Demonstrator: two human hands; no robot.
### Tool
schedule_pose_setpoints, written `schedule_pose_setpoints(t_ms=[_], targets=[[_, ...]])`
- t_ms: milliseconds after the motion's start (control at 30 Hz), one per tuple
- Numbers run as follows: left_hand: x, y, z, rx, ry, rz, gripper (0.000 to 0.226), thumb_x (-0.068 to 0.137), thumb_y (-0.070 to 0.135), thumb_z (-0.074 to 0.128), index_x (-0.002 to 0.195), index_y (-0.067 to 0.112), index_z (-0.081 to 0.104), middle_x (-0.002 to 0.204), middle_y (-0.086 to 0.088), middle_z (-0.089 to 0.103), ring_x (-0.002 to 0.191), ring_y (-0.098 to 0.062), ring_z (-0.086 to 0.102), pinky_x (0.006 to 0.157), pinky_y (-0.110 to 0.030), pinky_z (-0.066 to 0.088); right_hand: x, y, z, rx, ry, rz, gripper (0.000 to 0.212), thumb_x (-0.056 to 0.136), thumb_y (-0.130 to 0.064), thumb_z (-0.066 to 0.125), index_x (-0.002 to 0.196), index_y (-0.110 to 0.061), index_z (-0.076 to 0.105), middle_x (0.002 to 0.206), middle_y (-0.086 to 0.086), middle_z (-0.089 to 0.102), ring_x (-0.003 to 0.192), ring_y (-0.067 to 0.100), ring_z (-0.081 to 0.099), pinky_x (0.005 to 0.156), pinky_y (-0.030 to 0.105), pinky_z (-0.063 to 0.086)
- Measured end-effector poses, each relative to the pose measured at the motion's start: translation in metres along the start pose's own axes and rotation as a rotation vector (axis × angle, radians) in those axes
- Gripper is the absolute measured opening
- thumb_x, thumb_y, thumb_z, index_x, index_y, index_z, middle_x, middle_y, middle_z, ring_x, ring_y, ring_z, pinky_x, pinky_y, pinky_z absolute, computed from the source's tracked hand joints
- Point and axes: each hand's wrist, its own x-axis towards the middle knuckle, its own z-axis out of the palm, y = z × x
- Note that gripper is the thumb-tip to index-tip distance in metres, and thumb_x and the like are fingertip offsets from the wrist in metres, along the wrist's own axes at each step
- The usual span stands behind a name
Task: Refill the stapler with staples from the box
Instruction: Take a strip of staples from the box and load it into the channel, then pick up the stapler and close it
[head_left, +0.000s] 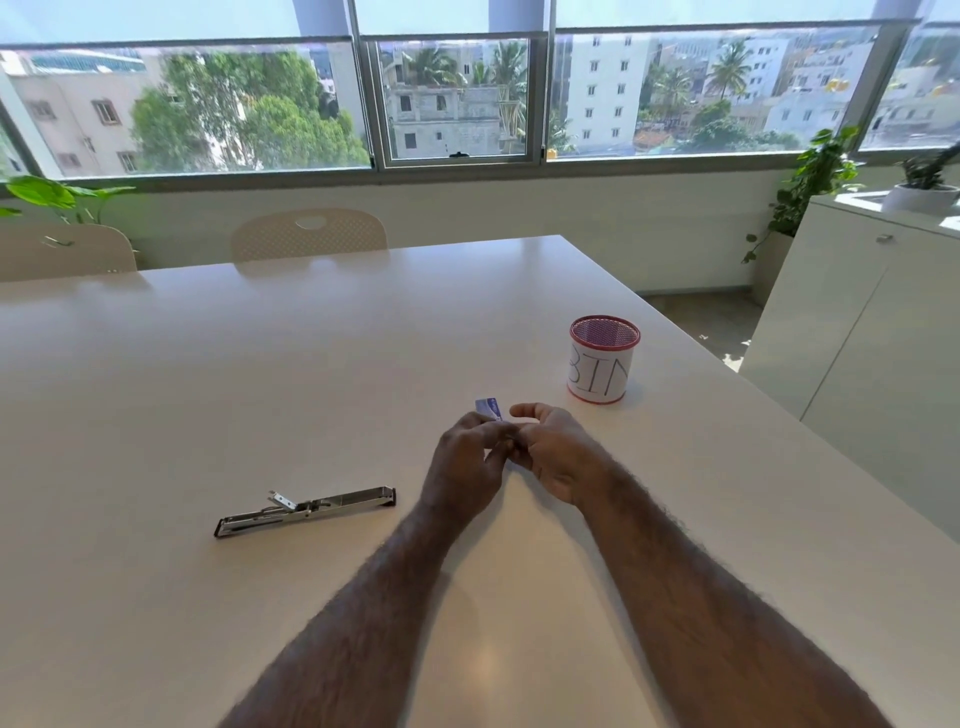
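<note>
Stapler (306, 511) lies opened flat on white bench (260, 364), left of both hands. Small blue staple box (488, 408) held above bench, between hands. Left hand (467, 462) fingers pinch box; right hand (556, 457) fingers curl against it, thumb lifted. Mesh cup marked BIN (602, 358) stands near, right behind hands.

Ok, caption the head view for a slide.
Both hands work the staple box while the opened stapler lies on the table.
</note>
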Motion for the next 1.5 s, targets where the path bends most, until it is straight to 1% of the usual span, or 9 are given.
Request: schedule_pose_setpoints(t_ms=[333, 533, 800, 867, 1000, 1167, 1267, 1400, 1500], targets=[[-0.019, 0.006, -0.015, 0.107, -0.053, 0.019, 0.029, 0.087, 0.014, 0.064, 0.113, 0.025, 0.07, 0.107, -0.002, 0.065, 0.089, -0.018, 0.064, 0.079, -0.028, 0.052, -0.021, 0.008, 0.003, 0.037, -0.114, 0.014, 0.031, 0.092, 0.008, 0.054, 0.118, -0.009, 0.058, 0.115, 0.021, 0.065, 0.096, 0.024, 0.069, 0.076, 0.029, 0.059], [-0.025, 0.012, -0.022, 0.105, 0.111, -0.03, 0.011, 0.084, 0.01, 0.067, 0.094, 0.01, 0.071, 0.092, -0.005, 0.068, 0.072, -0.019, 0.064, 0.07, -0.034, 0.054, -0.025, 0.015, 0.005, 0.282, -0.202, 0.037, 0.03, 0.093, 0.003, 0.054, 0.121, 0.016, 0.055, 0.106, 0.025, 0.064, 0.087, 0.022, 0.068, 0.082, 0.026, 0.056], [-0.033, 0.02, -0.036, 0.016, 0.264, -0.017, 0.013, 0.083, 0.013, 0.067, 0.093, 0.012, 0.074, 0.089, -0.001, 0.073, 0.071, -0.015, 0.065, 0.067, -0.031, 0.055, -0.028, 0.019, 0.013, 0.373, -0.26, -0.01, 0.027, 0.085, -0.005, 0.066, 0.108, 0.01, 0.063, 0.095, 0.02, 0.07, 0.085, 0.022, 0.071, 0.072, 0.022, 0.058], [-0.035, 0.019, -0.044, 0.052, 0.296, -0.023, 0.019, 0.083, 0.014, 0.063, 0.099, 0.012, 0.072, 0.092, -0.001, 0.074, 0.072, -0.014, 0.065, 0.066, -0.03, 0.054, -0.028, 0.019, 0.018, 0.212, -0.209, -0.092, 0.02, 0.085, -0.011, 0.071, 0.101, 0.0, 0.065, 0.091, 0.015, 0.07, 0.08, 0.019, 0.071, 0.073, 0.024, 0.058], [-0.035, 0.012, -0.074, 0.193, 0.46, -0.015, 0.023, 0.081, 0.008, 0.053, 0.098, 0.011, 0.068, 0.085, -0.001, 0.071, 0.074, -0.016, 0.062, 0.073, -0.023, 0.047, -0.033, 0.023, 0.04, -0.493, -0.09, -0.384, 0.017, 0.08, -0.032, 0.078, 0.093, -0.024, 0.069, 0.093, -0.003, 0.072, 0.079, 0.015, 0.071, 0.07, 0.034, 0.058], [-0.048, -0.011, -0.12, 0.283, 0.73, -0.123, 0.02, 0.077, 0.003, 0.046, 0.087, 0.007, 0.063, 0.079, -0.007, 0.066, 0.074, -0.023, 0.058, 0.07, -0.021, 0.037, -0.032, 0.036, 0.073, -0.978, -0.341, -0.602, 0.023, 0.073, -0.042, 0.081, 0.094, -0.037, 0.071, 0.131, -0.006, 0.059, 0.115, 0.006, 0.055, 0.095, 0.024, 0.043], [-0.058, -0.028, -0.143, 0.278, 0.807, -0.266, 0.02, 0.074, 0.004, 0.046, 0.084, 0.006, 0.063, 0.08, -0.01, 0.066, 0.076, -0.028, 0.06, 0.071, -0.026, 0.039, -0.029, 0.042, 0.088, -1.163, -0.438, -0.667, 0.025, 0.074, -0.041, 0.08, 0.096, -0.031, 0.074, 0.124, -0.002, 0.064, 0.11, 0.004, 0.053, 0.087, 0.004, 0.031], [-0.07, -0.045, -0.165, 0.271, 0.839, -0.477, 0.022, 0.075, 0.007, 0.047, 0.089, 0.006, 0.064, 0.09, -0.012, 0.067, 0.084, -0.034, 0.059, 0.079, -0.037, 0.046, -0.026, 0.043, 0.101, -1.245, -0.453, -0.722, 0.022, 0.076, -0.037, 0.078, 0.094, -0.025, 0.075, 0.109, -0.003, 0.066, 0.098, 0.011, 0.057, 0.087, 0.023, 0.043], [-0.076, -0.052, -0.171, 0.254, 0.826, -0.617, 0.025, 0.077, 0.005, 0.051, 0.098, 0.003, 0.063, 0.101, -0.015, 0.066, 0.093, -0.036, 0.059, 0.088, -0.042, 0.046, -0.027, 0.042, 0.102, -1.243, -0.415, -0.754, 0.023, 0.076, -0.037, 0.076, 0.095, -0.023, 0.075, 0.104, -0.003, 0.065, 0.094, 0.01, 0.056, 0.083, 0.022, 0.041]])
